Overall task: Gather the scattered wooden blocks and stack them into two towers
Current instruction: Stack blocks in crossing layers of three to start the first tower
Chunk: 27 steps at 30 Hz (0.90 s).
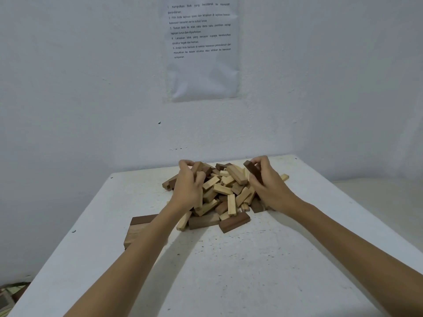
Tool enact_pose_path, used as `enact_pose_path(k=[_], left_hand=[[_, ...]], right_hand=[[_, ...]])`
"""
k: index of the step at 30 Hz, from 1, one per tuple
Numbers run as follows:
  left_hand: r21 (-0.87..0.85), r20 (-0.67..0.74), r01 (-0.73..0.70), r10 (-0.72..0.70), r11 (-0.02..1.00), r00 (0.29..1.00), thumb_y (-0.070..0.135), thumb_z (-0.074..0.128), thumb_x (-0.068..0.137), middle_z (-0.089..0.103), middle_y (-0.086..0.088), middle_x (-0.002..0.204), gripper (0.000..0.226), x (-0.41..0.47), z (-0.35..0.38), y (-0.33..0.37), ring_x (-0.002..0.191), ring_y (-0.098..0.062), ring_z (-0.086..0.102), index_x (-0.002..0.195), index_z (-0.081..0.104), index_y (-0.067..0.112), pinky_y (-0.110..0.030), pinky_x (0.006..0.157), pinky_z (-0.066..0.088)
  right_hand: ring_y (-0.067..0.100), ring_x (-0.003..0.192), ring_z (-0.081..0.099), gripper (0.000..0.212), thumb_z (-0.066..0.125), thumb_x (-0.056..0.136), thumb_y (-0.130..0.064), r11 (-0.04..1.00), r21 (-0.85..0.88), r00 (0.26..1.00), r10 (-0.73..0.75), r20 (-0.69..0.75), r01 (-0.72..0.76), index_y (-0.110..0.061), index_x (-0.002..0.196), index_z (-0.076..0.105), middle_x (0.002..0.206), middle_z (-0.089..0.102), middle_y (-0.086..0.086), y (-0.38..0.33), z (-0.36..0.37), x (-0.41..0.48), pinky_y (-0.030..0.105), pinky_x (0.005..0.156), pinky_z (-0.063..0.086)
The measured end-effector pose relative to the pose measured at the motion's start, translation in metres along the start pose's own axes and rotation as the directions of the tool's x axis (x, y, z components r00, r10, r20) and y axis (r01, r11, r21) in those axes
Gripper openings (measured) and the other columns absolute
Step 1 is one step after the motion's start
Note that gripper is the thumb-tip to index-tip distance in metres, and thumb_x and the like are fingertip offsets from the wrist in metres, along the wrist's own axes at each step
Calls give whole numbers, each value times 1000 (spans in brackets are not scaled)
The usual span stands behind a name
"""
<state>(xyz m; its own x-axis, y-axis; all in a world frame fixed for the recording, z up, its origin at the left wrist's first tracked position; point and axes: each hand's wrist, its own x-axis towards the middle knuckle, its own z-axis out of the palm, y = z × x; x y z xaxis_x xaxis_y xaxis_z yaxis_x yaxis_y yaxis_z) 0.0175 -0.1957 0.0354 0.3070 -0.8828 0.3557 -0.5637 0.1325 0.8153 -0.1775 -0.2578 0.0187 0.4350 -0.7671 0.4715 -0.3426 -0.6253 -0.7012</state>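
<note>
Your left hand [188, 189], right hand [269, 187] flank block pile [225, 193] mid-table [229, 271]. Left clutches brown block [197, 167], right pinches dark block [253, 171], likely raking heap inward. No towers yet.

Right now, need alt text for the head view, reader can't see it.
A left hand and right hand grip pieces in a heap of wooden blocks on a white table; the right holds a dark block. A printed sheet is stuck to the wall behind.
</note>
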Motion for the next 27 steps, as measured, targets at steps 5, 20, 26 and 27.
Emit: enact_pose_path(k=[5, 20, 26, 27], left_hand=[[-38, 7, 31, -31, 999, 999, 25, 42, 100, 44, 5, 84, 16, 12, -2, 3, 70, -4, 41, 107, 42, 11, -11, 56, 37], [-252, 21, 223, -225, 942, 974, 33, 40, 101, 56, -4, 93, 31, 54, -7, -3, 78, -12, 53, 112, 56, 9, -20, 70, 44], [-306, 49, 228, -224, 924, 973, 29, 50, 98, 59, 1, 82, 27, 48, -9, -3, 78, -14, 55, 105, 64, 7, -20, 64, 45], [-307, 52, 221, -216, 926, 975, 28, 52, 97, 59, -1, 84, 26, 46, -10, -1, 78, -14, 55, 106, 63, 7, -17, 57, 42]], right_hand=[[12, 69, 51, 4, 52, 99, -18, 999, 34, 998, 41, -38, -40, -16, 103, 52, 86, 57, 0, -5, 3, 32, 21, 62, 41], [15, 114, 55, 30, 61, 94, -16, 967, -245, 838, 191, 512, -70, -13, 124, 64, 123, 64, 2, 33, 19, 133, 30, 100, 42], [21, 108, 56, 19, 57, 95, -8, 967, -256, 920, 86, 381, 16, -4, 112, 64, 107, 60, 3, 32, 28, 129, 22, 84, 41], [21, 105, 56, 17, 56, 95, -7, 979, -203, 953, 56, 297, 6, -6, 111, 63, 105, 59, 2, 28, 27, 127, 21, 81, 39]])
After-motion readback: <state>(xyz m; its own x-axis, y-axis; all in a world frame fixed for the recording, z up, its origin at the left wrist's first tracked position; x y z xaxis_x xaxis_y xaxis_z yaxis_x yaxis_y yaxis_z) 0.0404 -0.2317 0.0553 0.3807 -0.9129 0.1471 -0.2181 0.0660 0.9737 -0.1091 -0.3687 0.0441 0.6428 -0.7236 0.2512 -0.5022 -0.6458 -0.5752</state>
